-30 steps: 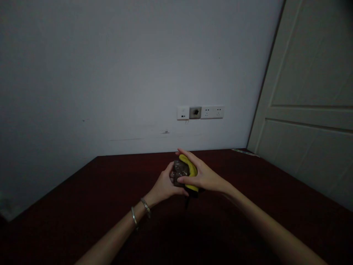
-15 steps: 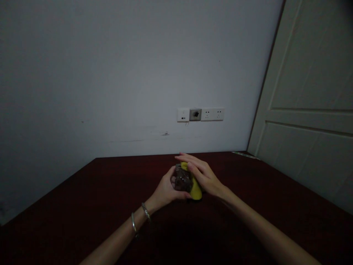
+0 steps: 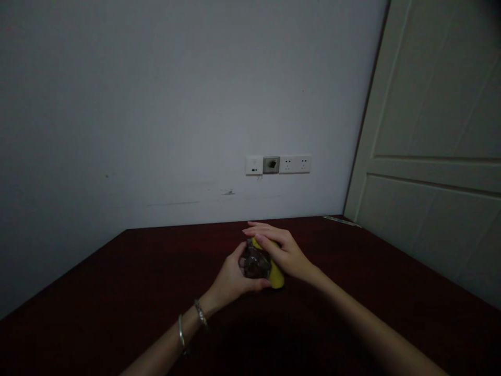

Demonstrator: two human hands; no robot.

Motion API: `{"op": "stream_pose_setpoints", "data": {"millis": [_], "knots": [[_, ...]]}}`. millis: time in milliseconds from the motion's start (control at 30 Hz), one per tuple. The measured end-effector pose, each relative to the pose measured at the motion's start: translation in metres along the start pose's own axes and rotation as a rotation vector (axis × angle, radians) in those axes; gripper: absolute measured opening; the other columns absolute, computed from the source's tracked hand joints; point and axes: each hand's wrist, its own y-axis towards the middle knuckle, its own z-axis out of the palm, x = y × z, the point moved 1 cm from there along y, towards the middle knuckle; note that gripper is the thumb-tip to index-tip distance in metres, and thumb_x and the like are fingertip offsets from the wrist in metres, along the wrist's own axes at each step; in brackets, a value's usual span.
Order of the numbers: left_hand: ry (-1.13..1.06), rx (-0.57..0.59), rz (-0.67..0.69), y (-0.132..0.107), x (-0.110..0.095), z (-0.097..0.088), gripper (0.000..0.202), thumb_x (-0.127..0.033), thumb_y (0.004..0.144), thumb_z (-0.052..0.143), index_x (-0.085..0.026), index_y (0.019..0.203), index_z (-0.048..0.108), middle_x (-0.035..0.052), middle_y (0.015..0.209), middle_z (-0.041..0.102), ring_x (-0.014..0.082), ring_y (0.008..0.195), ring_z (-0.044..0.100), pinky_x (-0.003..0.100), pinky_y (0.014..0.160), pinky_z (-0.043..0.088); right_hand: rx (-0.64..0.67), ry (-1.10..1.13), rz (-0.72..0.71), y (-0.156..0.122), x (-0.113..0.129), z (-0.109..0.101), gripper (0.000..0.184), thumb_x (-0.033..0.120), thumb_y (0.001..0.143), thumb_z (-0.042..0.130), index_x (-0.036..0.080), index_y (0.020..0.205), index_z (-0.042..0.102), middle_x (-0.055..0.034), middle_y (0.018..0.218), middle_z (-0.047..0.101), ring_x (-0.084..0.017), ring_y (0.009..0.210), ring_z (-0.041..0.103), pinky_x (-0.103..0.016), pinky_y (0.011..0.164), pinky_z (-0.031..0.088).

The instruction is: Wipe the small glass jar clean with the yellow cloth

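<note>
My left hand (image 3: 231, 279) is curled around a clear, shiny, see-through object (image 3: 255, 262), which looks like a glass. Its thumb and fingers grip the object from the left, and two silver bracelets circle the wrist. Against the right side of the glass lies a yellow cloth (image 3: 277, 277), soft-looking with a rounded lower end. My right hand (image 3: 282, 249) holds this cloth, its fingers bent over the top of the glass. Part of the cloth is hidden under the palm. Both hands are close together just over the dark red table (image 3: 176, 261).
Behind the table stands a pale wall (image 3: 156, 104) with a row of sockets and switches (image 3: 277, 164). A white panelled door (image 3: 430, 130) borders the right side. Near the far right corner of the table lies a thin light strip (image 3: 341, 221).
The whole view has shifted slightly, so wall, table and hands appear a little further left. The glass seems turned a little against the yellow cloth, with both hands keeping their hold.
</note>
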Motion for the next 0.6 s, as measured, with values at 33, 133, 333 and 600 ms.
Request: {"op": "stream_pose_setpoints", "data": {"millis": [33,133,333,600], "knots": [[-0.004,0.012,-0.007,0.000,0.000,0.000,0.080,-0.032,0.052,0.085,-0.017,0.120,0.045,0.0100,0.111,0.063,0.0287,0.104,0.059,0.043,0.089,0.048,-0.017,0.009,0.026,0.000,-0.002,0.000,0.027,0.033,0.092,0.047,0.026,0.107,0.068,-0.0045,0.111,0.070,-0.022,0.115,0.057,-0.049,0.101,0.044],[0.000,0.020,-0.005,0.001,-0.001,-0.001,0.079,-0.030,0.052,0.085,-0.017,0.119,0.045,0.0097,0.110,0.063,0.0277,0.102,0.060,0.041,0.088,0.048,-0.038,-0.001,0.015,-0.001,-0.001,0.000,0.025,0.031,0.091,0.048,0.026,0.106,0.068,-0.0044,0.109,0.070,-0.022,0.114,0.058,-0.048,0.101,0.044],[0.004,-0.028,0.019,0.001,-0.005,0.000,0.079,-0.030,0.051,0.085,-0.018,0.119,0.046,0.0104,0.110,0.065,0.0277,0.100,0.061,0.040,0.085,0.050,0.059,-0.101,-0.219,-0.003,0.015,0.000,0.028,0.019,0.089,0.049,0.024,0.111,0.065,-0.0049,0.109,0.070,-0.022,0.117,0.056,-0.050,0.104,0.041],[0.000,-0.007,0.027,-0.001,-0.006,0.002,0.079,-0.028,0.053,0.084,-0.018,0.121,0.044,0.0107,0.114,0.062,0.0280,0.106,0.059,0.042,0.091,0.048,-0.066,0.007,-0.026,0.000,0.003,0.004,0.023,0.027,0.090,0.050,0.025,0.102,0.070,-0.0040,0.104,0.072,-0.021,0.112,0.060,-0.045,0.100,0.045]]}}
